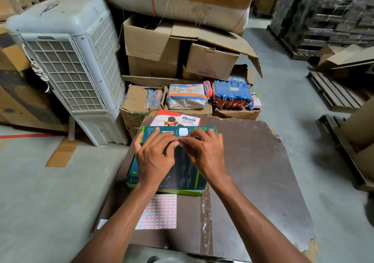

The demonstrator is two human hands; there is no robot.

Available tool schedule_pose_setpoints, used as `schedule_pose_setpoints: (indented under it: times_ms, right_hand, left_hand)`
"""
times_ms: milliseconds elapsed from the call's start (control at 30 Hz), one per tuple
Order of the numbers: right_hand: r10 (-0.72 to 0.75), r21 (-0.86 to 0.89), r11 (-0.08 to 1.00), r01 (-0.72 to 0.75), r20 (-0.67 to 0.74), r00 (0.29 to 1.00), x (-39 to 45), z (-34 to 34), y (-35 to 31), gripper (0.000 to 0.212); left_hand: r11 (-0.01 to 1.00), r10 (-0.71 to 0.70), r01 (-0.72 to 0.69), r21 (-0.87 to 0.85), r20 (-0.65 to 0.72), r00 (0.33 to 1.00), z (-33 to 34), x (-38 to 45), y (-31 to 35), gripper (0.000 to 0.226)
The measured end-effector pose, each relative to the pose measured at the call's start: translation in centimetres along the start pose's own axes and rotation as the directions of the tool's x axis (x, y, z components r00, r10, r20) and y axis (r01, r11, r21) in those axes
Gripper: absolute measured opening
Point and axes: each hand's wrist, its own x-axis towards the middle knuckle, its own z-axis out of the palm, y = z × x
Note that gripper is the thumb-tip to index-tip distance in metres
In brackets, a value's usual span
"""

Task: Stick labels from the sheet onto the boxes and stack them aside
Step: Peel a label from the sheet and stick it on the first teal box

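A dark teal box (182,173) lies flat on the brown board (253,171), on top of a green-edged box beneath it. Both hands hover over its far half. My left hand (153,155) and my right hand (204,153) meet fingertip to fingertip and pinch a small label between them just above the box top. The label itself is almost hidden by the fingers. The label sheet (162,212), white with pink-bordered labels, lies on the board near me, partly under my left forearm. A second teal box (178,131) and a red and white Ikon box (176,119) lie beyond the hands.
A white air cooler (66,64) stands at the left. Cardboard cartons (151,48) and packs of goods (186,96) are piled behind the board. Wooden pallets (334,90) and more cartons sit at the right on the grey floor.
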Motion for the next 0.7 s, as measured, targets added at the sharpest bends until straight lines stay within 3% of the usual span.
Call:
schedule_pose_setpoints:
  times_ms: [200, 267, 367, 500, 600, 700]
  right_hand:
    - [-0.060, 0.009, 0.998, 0.060, -0.022, 0.998, -0.3, 0.1, 0.8, 0.025]
    - [-0.071, 0.007, 0.997, 0.071, -0.001, 0.997, -0.4, 0.0, 1.2, 0.034]
    - [-0.041, 0.029, 0.999, 0.039, 0.066, 0.997, -0.5, -0.4, 1.4, 0.048]
    - [0.027, -0.049, 0.999, -0.019, 0.164, 0.986, -0.2, -0.7, 1.2, 0.048]
    - [0.008, -0.136, 0.990, 0.037, 0.312, 0.950, 0.2, -0.6, 1.2, 0.063]
    - [-0.027, -0.184, 0.978, 0.095, 0.341, 0.940, 0.5, -0.7, 1.4, 0.066]
  left_hand:
    - [0.999, 0.032, -0.032, 0.031, -0.002, 0.999, 0.3, -0.1, -0.3, 0.011]
    - [0.998, 0.041, -0.041, 0.045, 0.006, 0.999, 0.3, 0.0, -0.6, 0.011]
    - [0.997, 0.056, -0.057, 0.052, 0.009, 0.998, 0.4, 0.2, -0.8, 0.011]
    - [0.995, 0.088, -0.088, 0.041, 0.013, 0.996, 0.3, 0.8, -1.3, 0.016]
    - [0.995, 0.089, -0.090, 0.037, 0.020, 0.996, 0.3, 1.0, -1.4, 0.019]
    - [0.993, 0.102, -0.105, 0.048, 0.058, 0.993, 0.7, 1.0, -2.0, 0.035]
